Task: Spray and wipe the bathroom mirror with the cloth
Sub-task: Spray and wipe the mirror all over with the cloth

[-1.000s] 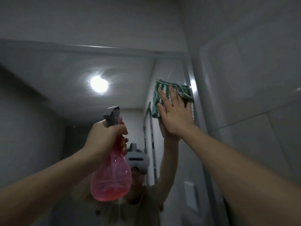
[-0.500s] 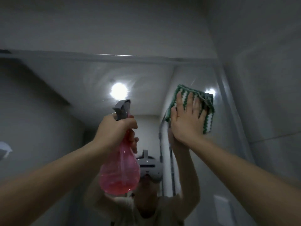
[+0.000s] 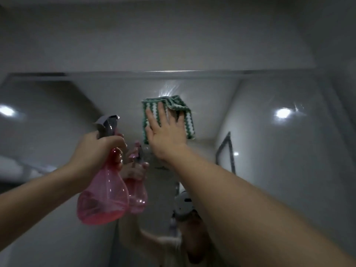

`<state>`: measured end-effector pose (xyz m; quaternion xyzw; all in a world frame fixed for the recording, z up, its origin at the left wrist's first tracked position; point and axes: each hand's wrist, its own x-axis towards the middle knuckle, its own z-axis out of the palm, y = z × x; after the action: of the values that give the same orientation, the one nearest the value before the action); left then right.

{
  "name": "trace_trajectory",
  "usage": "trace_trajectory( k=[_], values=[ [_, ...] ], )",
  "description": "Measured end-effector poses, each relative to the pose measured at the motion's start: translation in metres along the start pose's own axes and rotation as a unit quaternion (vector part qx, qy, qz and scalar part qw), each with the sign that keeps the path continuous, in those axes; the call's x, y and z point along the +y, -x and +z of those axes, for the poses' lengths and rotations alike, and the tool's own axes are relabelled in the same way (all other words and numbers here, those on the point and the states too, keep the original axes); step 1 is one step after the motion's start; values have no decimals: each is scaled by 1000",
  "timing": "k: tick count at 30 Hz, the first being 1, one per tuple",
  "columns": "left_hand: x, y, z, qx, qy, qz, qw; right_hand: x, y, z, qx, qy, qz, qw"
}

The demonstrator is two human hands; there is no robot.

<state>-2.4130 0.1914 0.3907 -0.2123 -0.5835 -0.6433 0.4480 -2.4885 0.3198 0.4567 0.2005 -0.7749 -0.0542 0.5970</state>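
Note:
The bathroom mirror (image 3: 269, 143) fills most of the view below its top edge. My right hand (image 3: 165, 133) presses a green-and-white striped cloth (image 3: 187, 120) flat against the glass near the top, fingers spread and straight. My left hand (image 3: 96, 149) grips the neck of a pink spray bottle (image 3: 104, 199) with a grey trigger head, held up a little away from the glass at centre left. The bottle holds pink liquid in its lower part. Both arms and the bottle show again as reflections in the mirror.
A metal frame strip (image 3: 173, 73) marks the mirror's top edge, with pale wall (image 3: 154, 35) above it. Ceiling lights (image 3: 283, 113) glare in the glass at left and right. The tiled side wall (image 3: 346, 132) stands close at the far right.
My right hand has slid the cloth leftward across the glass, away from the mirror's right edge toward its middle. The left hand still holds the bottle up, now closer to the glass.

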Motion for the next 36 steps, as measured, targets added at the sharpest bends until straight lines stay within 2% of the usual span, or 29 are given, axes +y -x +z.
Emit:
trace_trajectory(
  k=[4, 9, 15, 23, 31, 36],
  values=[
    [-2, -8, -2, 14, 8, 7, 1000, -8, -11, -1, -23, 10, -58, 998],
    [-1, -14, 27, 9, 5, -1, 1000, 28, -15, -12, -34, 15, -93, 995],
    [10, -6, 103, -24, 26, 31, 999, 135, 5, -31, 0, -29, 12, 999],
    [30, 23, 228, -106, 97, 10, 990, 269, 65, -46, 36, -42, 143, 988],
    [23, 32, 285, -121, 122, -35, 985, 327, 110, -52, 41, -37, 209, 976],
    [22, 30, 287, -137, 135, -62, 979, 332, 113, -50, 41, -31, 253, 966]
  ],
)
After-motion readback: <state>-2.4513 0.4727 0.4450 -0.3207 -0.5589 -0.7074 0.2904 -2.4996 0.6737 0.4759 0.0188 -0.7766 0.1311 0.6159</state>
